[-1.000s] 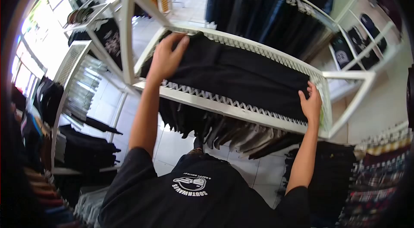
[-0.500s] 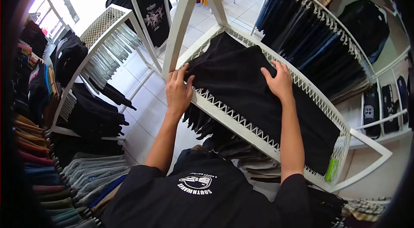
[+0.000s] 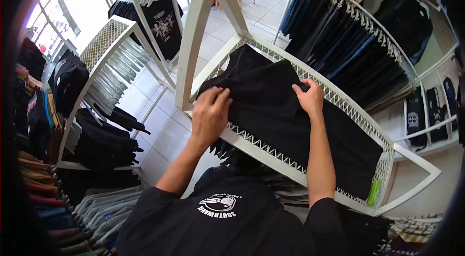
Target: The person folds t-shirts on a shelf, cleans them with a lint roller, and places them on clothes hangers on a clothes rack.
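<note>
A black garment lies spread along the white mesh shelf top, its cloth rumpled towards the left end. My right hand pinches its far edge between thumb and fingers. Over the near left corner of the cloth is my left hand, fingers bent and smeared by motion, so its hold I cannot tell. A bright green tag shows at the shelf's right end, beside the garment.
A white upright frame rises at the shelf's left end. Racks of dark trousers stand beyond it, and clear hangers fill a rack on the left. Folded grey clothes lie at lower left.
My left hand has moved right and inward over the cloth from the shelf's left corner. My right hand has closed from spread fingers to a pinch on the far edge.
</note>
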`<state>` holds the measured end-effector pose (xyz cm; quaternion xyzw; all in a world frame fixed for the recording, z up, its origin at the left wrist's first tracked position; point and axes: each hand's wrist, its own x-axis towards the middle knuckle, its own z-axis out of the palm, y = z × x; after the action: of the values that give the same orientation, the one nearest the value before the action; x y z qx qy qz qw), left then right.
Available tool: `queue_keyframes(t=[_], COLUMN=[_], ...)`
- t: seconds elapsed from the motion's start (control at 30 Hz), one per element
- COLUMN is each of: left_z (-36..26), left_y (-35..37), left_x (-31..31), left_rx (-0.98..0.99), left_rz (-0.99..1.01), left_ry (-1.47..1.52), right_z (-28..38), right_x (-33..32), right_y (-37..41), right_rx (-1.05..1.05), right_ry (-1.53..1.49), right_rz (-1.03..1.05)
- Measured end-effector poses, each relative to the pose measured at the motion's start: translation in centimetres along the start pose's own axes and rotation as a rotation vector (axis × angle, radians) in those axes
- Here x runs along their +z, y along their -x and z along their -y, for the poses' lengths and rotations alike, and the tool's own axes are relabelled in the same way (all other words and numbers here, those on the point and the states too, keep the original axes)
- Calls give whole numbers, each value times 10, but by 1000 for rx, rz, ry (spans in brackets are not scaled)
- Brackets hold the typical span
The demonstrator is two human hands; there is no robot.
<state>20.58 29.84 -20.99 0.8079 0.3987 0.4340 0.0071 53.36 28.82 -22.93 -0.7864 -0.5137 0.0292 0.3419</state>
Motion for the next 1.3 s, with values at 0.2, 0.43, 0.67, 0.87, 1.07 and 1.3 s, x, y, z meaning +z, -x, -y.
queue_keyframes(t=[0.2,0.43,0.67,0.87,1.07,1.3], left_z=[-1,-8,-63,-131,-215,-339], left_y=[13,10,11,26,32,79], left_x=[11,5,10,42,61,104], left_rx=[-120,-188,20,249,480,690], left_rz=[273,185,143,419,612,652], left_ry=[16,156,322,561,746,881], right_z=[55,63,3,-54,-101,-159], right_x=[-30,-56,-101,-155,-205,-285], right_y=[-4,81,196,264,289,235], right_rx=[-364,-639,-90,431,470,70], right_ry=[-155,65,229,503,434,228], right_rz=[-151,276,116,-102,-249,-411])
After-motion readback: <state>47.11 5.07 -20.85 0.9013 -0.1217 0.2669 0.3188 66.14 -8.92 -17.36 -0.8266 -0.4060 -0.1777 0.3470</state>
